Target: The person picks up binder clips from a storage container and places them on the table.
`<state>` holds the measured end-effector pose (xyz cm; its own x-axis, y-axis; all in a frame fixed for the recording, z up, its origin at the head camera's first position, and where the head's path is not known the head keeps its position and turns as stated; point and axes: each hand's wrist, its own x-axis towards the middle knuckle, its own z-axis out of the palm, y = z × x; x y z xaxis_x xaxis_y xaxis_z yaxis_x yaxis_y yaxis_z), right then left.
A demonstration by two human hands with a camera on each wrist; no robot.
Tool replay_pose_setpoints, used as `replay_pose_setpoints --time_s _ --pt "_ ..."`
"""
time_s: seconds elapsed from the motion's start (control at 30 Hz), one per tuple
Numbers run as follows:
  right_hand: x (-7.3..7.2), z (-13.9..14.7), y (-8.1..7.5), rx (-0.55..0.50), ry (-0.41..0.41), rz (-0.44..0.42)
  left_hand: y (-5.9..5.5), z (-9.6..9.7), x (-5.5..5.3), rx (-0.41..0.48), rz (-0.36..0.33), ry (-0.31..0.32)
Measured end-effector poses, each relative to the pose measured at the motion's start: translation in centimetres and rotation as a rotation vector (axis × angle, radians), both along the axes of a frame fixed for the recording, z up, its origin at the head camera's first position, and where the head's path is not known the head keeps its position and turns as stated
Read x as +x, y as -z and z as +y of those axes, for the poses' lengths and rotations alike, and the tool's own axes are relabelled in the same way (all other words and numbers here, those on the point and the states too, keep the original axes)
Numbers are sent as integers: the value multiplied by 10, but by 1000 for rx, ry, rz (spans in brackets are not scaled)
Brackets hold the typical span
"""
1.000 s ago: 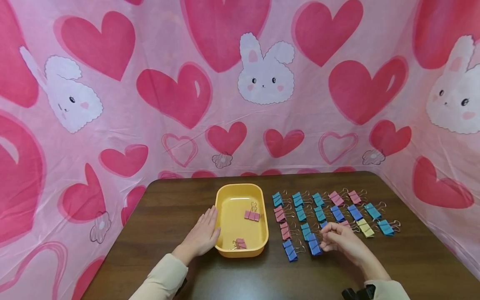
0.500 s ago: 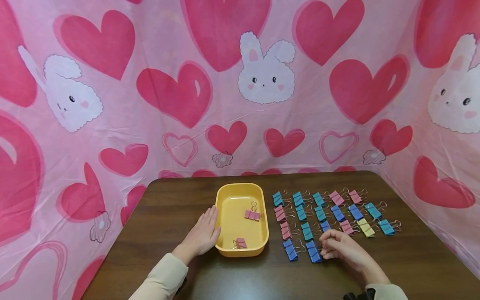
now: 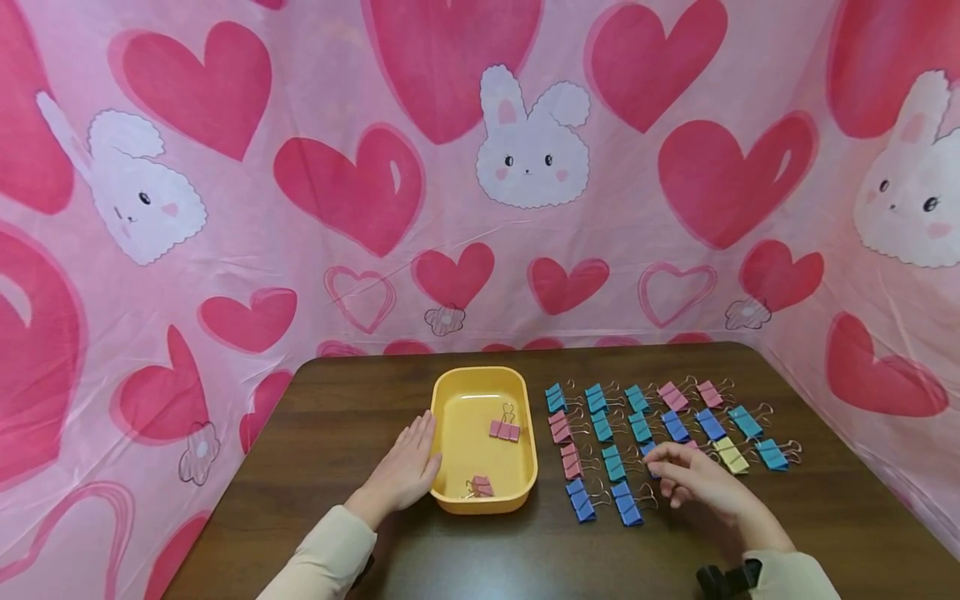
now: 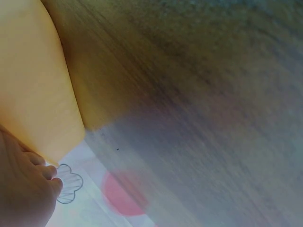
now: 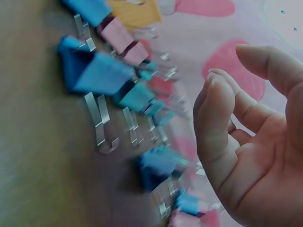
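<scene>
In the head view, my left hand lies with straight fingers along the left rim of a yellow plastic tray. Inside the tray are two pink binder clips, one pink clip to the right and another pink clip near the front. My right hand hovers over the clip rows, fingers loosely bent and holding nothing. Just left of it, a blue binder clip lies at the front end of its column, wire handles towards the hand. The right wrist view shows a gap between thumb and fingers of that hand.
Binder clips stand in rows right of the tray, among them a teal clip, a pink clip and a yellow clip. The brown table ends at a pink heart-patterned cloth.
The right hand has set the blue binder clip down at the front of its column, let go of it and drawn off to the right. The left hand has stayed on the tray.
</scene>
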<state>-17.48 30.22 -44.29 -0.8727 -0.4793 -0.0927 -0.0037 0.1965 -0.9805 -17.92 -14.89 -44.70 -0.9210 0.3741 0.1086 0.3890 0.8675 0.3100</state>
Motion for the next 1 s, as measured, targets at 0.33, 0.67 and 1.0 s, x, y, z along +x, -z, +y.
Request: replay_pose_setpoints --time_s 0.33,0.67,1.0 --pt "-25 -33 -42 66 37 112 0 0 0 -2 -2 3" --pt "-54 -80 -65 120 -9 160 1 0 -1 -6 15 15" --pt "-77 -127 -69 50 -46 111 2 -1 -1 -13 36 16"
